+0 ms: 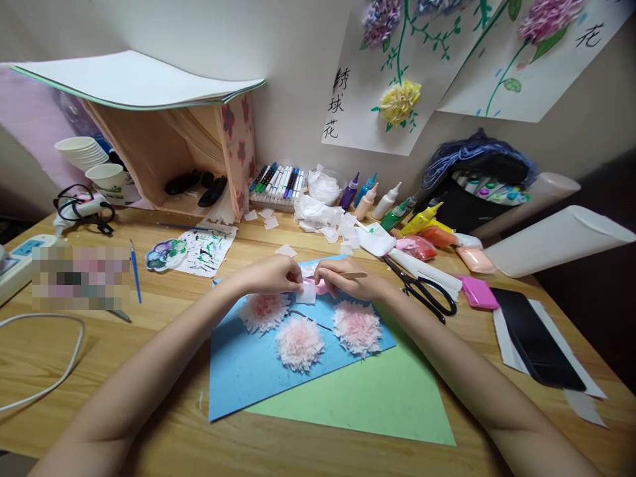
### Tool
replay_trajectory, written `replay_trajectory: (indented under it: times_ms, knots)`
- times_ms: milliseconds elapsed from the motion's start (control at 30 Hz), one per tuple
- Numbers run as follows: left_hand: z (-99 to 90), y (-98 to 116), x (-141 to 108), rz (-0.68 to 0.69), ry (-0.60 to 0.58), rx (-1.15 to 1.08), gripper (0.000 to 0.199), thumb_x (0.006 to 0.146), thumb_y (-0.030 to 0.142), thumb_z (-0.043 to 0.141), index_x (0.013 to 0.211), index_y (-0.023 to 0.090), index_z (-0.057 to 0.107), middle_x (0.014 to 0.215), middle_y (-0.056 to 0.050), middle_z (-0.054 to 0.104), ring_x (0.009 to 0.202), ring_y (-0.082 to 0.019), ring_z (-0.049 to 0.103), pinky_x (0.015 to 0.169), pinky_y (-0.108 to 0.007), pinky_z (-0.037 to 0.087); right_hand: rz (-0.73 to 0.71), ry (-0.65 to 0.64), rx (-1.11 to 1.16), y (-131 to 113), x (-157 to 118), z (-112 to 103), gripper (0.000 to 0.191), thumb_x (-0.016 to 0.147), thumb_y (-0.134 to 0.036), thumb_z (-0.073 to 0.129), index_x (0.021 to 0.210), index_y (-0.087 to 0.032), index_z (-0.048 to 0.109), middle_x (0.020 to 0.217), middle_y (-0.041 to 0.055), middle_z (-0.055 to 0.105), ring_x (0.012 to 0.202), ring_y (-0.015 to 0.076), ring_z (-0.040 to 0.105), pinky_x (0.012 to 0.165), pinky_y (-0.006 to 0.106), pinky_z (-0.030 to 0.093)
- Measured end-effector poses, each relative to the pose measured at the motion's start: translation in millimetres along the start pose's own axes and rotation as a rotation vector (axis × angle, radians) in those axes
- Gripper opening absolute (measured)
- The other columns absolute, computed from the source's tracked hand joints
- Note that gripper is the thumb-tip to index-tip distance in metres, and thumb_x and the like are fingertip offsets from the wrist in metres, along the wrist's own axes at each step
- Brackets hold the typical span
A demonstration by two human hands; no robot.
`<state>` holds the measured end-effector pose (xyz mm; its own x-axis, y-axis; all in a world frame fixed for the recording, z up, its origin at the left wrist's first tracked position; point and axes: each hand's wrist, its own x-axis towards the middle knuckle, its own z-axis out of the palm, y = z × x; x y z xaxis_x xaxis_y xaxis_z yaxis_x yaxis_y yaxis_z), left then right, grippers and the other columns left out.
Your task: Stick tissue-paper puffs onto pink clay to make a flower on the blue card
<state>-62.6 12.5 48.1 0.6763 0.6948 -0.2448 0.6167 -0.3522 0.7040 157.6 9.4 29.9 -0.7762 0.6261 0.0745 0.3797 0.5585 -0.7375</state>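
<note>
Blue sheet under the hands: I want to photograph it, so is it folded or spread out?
Spread out: the blue sheet lies flat, partly over the green sheet, with three pale pink flowers on it.

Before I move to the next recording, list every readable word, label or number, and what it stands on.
"绣球花": left wall poster.
"花": right wall poster; writing above is cut off.
Too small to read: any print on the paper cup or black pouch.

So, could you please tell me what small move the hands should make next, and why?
Probably press the paper square onto the pink patch: the left hand has the square right beside it, and the right hand holds a wooden stick.
</note>
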Motion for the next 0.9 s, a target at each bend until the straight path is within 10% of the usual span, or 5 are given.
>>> replay_trajectory:
  times_ms: [900]
  knots:
    - [18.7,-3.0,8.9,-0.129,0.19,0.348,0.019,0.078,0.026,0.048,0.079,0.016,0.064,0.078,-0.005,0.067,0.066,-0.015,0.057,0.056,-0.025,0.034,-0.031,0.036,-0.166,-10.9,1.7,8.4,0.039,0.096,-0.033,0.031,0.07,-0.017,0.054,0.055,-0.0031,0.053,0.052,0.0088,0.048,0.056,0.021,0.033]
